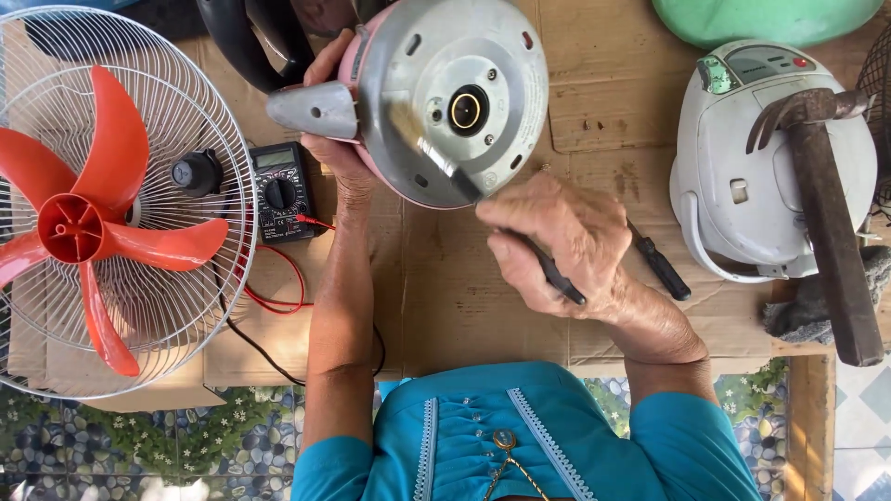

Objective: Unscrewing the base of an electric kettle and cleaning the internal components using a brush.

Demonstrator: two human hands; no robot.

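My fingers (520,218) on the right hand (566,246) are pinched tight round a slim black brush (483,199), its bristles lying on the grey underside of the pink kettle (445,93). My left hand (336,111) clasps the kettle's side at nine o'clock, fingers curled round it, holding it tilted with the base up at twelve o'clock over the cardboard (464,297). I judge I'm mid-sweep, cleaning around the round brass-ringed socket; the next stroke wants light pressure and a steady tilt. The base plate looks smooth moulded plastic with small screw holes. At nine o'clock sit a black multimeter (278,190) and a wire-caged fan (111,204) with glossy orange blades; at three, a white kettle (770,158) bearing a rusty hammer (826,213).
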